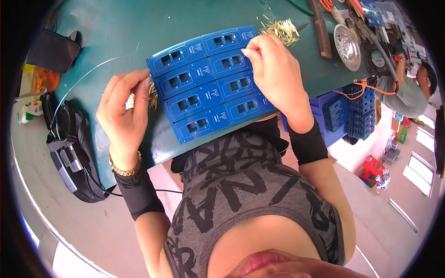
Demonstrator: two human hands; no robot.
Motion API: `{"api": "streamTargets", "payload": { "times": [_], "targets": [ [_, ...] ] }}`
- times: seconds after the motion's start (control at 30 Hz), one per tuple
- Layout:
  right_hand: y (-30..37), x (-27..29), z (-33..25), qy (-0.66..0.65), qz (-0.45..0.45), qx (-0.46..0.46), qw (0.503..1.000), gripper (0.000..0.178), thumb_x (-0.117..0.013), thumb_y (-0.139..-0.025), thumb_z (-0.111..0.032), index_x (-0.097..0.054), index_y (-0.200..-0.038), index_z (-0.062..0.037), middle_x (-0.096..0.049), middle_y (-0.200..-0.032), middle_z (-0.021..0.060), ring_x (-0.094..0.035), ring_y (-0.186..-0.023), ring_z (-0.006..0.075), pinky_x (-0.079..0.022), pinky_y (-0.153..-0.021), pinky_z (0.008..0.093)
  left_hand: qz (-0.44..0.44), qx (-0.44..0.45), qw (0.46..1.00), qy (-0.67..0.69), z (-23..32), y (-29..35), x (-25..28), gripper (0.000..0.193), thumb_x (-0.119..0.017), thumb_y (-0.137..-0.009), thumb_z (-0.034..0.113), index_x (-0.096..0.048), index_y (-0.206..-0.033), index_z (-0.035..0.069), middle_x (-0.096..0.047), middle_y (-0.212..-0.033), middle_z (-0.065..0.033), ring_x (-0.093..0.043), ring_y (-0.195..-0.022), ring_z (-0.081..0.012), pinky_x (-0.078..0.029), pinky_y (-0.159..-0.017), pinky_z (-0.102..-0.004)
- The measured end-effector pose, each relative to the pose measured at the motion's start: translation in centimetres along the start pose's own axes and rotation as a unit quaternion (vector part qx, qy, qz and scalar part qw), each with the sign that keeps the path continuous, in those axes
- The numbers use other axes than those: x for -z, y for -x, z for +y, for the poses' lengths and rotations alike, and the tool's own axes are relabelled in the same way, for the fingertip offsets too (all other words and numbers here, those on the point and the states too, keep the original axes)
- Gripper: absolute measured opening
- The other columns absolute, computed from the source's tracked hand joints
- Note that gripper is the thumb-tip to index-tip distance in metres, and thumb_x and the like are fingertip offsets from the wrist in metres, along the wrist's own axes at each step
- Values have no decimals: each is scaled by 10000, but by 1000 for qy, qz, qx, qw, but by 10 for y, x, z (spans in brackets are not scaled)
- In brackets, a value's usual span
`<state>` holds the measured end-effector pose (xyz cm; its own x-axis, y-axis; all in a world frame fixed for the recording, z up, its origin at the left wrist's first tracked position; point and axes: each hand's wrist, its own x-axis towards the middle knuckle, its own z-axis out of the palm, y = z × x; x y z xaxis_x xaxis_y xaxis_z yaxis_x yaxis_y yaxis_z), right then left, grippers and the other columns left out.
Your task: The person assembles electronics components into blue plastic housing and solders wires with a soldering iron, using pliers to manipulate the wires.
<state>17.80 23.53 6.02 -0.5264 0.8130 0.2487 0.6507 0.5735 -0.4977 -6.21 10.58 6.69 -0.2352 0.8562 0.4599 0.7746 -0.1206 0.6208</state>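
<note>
A panel of blue circuit boards (211, 87) lies in front of me on the green table, with paired square cutouts in each board. My right hand (278, 76) is over the panel's upper right part, thumb and forefinger pinched together at a board's cutouts. What is in that pinch is too small to make out. By the panel's left edge my left hand (124, 106) is closed, its thumb and fingertips together, and I cannot tell what they hold. Thin gold-coloured pins (153, 96) lie beside it. A bigger heap of pins (283, 31) sits beyond my right hand.
On the right are a metal dish (346, 47) of small bits, a wooden bar (321, 28) and a soldering iron with a cable. Stacked blue boards (350, 113) stand below the table's right edge. A black bag (74, 153) and dark phone-like device (53, 50) lie left. Another person is far right.
</note>
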Motion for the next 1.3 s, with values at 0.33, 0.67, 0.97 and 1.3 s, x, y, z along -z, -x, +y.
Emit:
{"api": "streamTargets", "payload": {
  "times": [0.33, 0.67, 0.97, 1.3],
  "targets": [
    [-2, 1, -5, 51, -14, 17, 998, 124, -641, -913, -153, -588, -888, -44, -614, -855, 116, -634, -790, 320, -512, -697, 416, 6, -7, 1000, -13, 4, 0, 1, 144, -713, -834, -30, -698, -968, 19, -675, -852, -81, -631, -696, -147, -508, -655, -249],
    [4, -2, -8, 69, -7, -4, 998, 128, -614, -934, -153, -568, -923, -34, -597, -892, 151, -632, -778, 354, -515, -688, 432, 22, -28, 999, 11, 3, 1, 0, 155, -720, -818, -43, -701, -955, 26, -682, -860, -80, -636, -687, -148, -511, -633, -245],
    [7, -5, -11, 84, 7, -20, 996, 155, -628, -925, -158, -547, -936, -26, -592, -913, 160, -632, -770, 364, -521, -678, 436, 6, -35, 999, 8, 5, 2, -1, 167, -735, -801, -28, -709, -945, 51, -680, -856, -66, -641, -694, -169, -501, -616, -260],
    [4, -7, -13, 35, 17, 1, 999, 134, -658, -903, -161, -586, -901, -48, -607, -854, 126, -629, -762, 349, -517, -664, 428, 18, -36, 999, -19, 3, 3, 0, 147, -728, -814, -10, -706, -940, 64, -686, -842, -56, -648, -699, -167, -500, -620, -255]
  ]
}}
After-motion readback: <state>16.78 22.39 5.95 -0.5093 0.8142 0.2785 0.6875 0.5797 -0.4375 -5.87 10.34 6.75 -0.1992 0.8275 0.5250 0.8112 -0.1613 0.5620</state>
